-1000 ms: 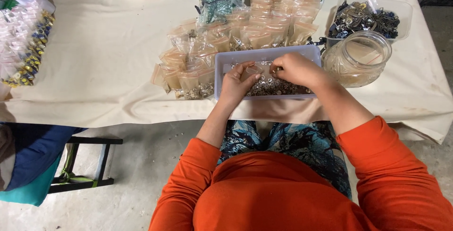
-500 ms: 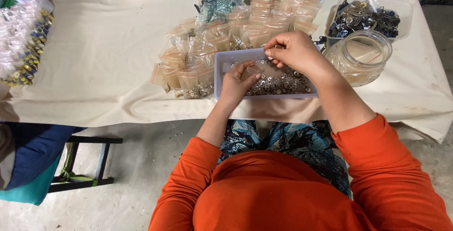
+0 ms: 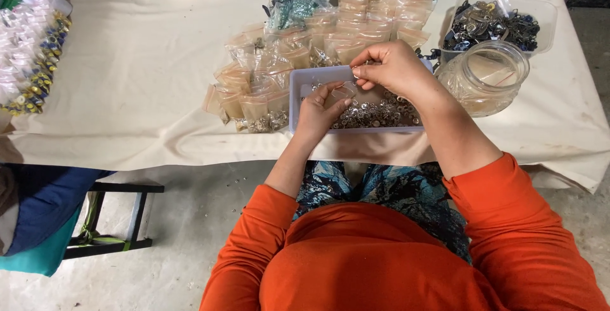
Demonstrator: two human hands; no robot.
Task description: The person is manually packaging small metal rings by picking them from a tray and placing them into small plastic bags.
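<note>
A shallow lavender tray (image 3: 298,81) sits at the near edge of the cloth-covered table, full of small silver metal rings (image 3: 375,114). My left hand (image 3: 321,109) rests over the tray's left half and holds a small clear plastic bag (image 3: 343,90) by its mouth. My right hand (image 3: 394,66) hovers above the tray's far rim with fingers pinched together at the bag's opening; whatever is between the fingertips is too small to make out.
Several small filled clear bags (image 3: 257,88) lie left of and behind the tray. A clear glass jar (image 3: 486,76) stands to the right, with a plastic tub of dark metal parts (image 3: 495,19) behind it. More packets (image 3: 28,57) lie at the far left. A stool (image 3: 108,219) stands below the table.
My right hand rose from the rings in the tray and moved left toward the bag held in my left hand. My left hand stayed over the tray.
</note>
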